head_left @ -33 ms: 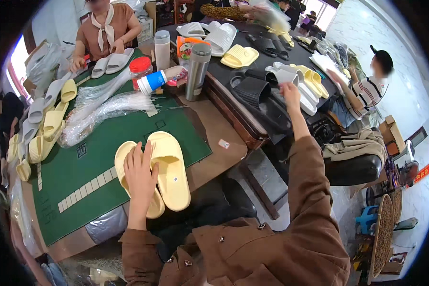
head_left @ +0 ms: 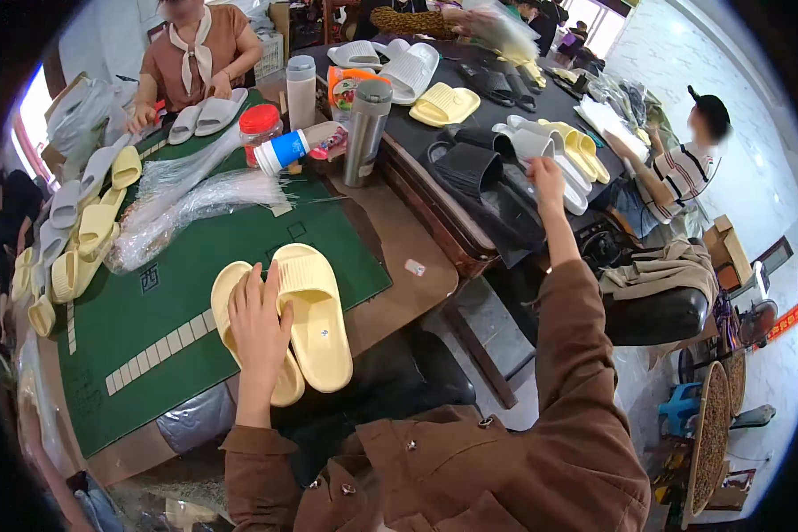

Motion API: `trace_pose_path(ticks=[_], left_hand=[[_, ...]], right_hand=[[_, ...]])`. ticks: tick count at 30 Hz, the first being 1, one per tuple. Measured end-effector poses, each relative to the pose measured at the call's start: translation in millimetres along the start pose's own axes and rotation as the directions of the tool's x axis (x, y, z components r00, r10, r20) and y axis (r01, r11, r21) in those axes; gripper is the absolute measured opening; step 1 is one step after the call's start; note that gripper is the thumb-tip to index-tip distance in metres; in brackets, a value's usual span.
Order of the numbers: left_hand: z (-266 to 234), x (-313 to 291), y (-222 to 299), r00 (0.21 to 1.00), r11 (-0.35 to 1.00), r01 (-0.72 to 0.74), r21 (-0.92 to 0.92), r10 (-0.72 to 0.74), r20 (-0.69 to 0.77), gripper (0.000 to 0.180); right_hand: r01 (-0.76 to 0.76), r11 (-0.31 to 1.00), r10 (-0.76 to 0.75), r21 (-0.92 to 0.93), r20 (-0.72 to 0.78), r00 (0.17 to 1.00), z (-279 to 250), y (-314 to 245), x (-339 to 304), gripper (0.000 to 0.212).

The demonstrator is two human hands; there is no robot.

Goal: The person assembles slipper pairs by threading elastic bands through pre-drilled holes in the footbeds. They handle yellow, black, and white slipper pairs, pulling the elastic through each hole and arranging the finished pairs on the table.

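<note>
A pair of pale yellow slide slippers (head_left: pixel 325 346) lies side by side at the green board's near edge, toes away from me. My left hand (head_left: pixel 259 317) rests over the left slipper, gripping the pair where the two straps meet, thumb at the right slipper's strap. My right hand (head_left: pixel 547 180) is raised on an outstretched arm over the dark table's near side, fingers pinched together. Whatever those fingers hold is too small to make out. In the picture it is nearest to grey-white slippers (head_left: pixel 530 146) and black slippers (head_left: pixel 467 168).
The green board (head_left: pixel 195 390) carries clear plastic strips (head_left: pixel 164 222), a red-lidded jar (head_left: pixel 259 133), a blue-and-white cup (head_left: pixel 282 152) and more slippers at left. A steel flask (head_left: pixel 365 133) stands near the dark table (head_left: pixel 399 124). Co-workers sit at far left and right.
My right hand has shifted very slightly to the right, still pinched. The left hand and yellow slippers stay together in place. At right, the seated co-worker's arm has moved a little.
</note>
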State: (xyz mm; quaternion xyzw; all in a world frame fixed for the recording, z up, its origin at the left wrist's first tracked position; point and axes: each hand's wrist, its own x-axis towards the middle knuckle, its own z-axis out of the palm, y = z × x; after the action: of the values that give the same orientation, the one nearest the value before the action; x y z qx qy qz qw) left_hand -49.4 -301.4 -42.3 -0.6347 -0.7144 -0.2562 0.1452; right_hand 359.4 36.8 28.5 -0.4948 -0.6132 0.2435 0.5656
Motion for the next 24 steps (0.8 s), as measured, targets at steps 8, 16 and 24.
trace_pose_path(ticks=[8, 16, 24], left_hand=[[3.1, -1.4, 2.5, 0.999, 0.999, 0.028, 0.044, -0.027, -0.027, 0.058], [10.4, -0.8, 11.1, 0.99, 0.974, 0.129, 0.188, -0.137, 0.03, 0.066], [-38.5, -26.2, 60.6, 0.973, 0.972, 0.232, 0.039, -0.233, 0.008, 0.071]], right_hand=[[-0.003, 0.991, 0.044, 0.135, -0.298, 0.954, -134.6, 12.8, -46.7, 0.016], [0.037, 0.555, 0.665, -0.831, 0.47, 0.58, -245.3, 40.5, -124.4, 0.016], [0.242, 0.884, -0.049, -0.4, 0.435, 0.899, -77.7, -60.4, -73.8, 0.024]])
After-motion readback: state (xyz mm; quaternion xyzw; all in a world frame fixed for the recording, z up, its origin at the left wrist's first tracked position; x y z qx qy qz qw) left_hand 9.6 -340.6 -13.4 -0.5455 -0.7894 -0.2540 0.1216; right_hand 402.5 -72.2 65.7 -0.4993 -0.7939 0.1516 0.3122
